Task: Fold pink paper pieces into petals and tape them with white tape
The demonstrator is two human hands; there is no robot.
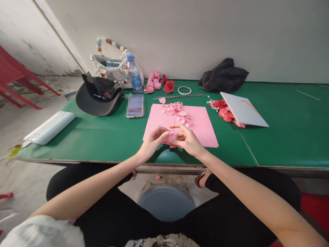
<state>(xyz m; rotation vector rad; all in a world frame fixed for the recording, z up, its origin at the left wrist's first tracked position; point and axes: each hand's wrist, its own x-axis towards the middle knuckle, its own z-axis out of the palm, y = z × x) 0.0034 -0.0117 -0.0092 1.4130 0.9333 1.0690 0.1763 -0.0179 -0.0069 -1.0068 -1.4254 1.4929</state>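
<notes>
Both hands meet over the near edge of a stack of pink paper (205,127). Between them is a small folded piece of pink paper (170,138), partly covered by the fingers. My left hand (154,139) pinches its left side with thumb and forefinger. On the other side, my right hand (186,139) has curled fingers and its thumb against the piece. Just beyond the hands, clusters of folded pink paper petals (172,108) lie on the stack. A single pink petal-shaped piece (162,100) rests past its far edge.
Along the back stand a bottle (135,75), paper roses (169,86), a tape roll (184,90), thin wires (182,96) and a dark cloth (223,75). To the left are a cap (97,97) and phone (135,105); at right, a white board (245,111) leans over red paper flowers (226,114).
</notes>
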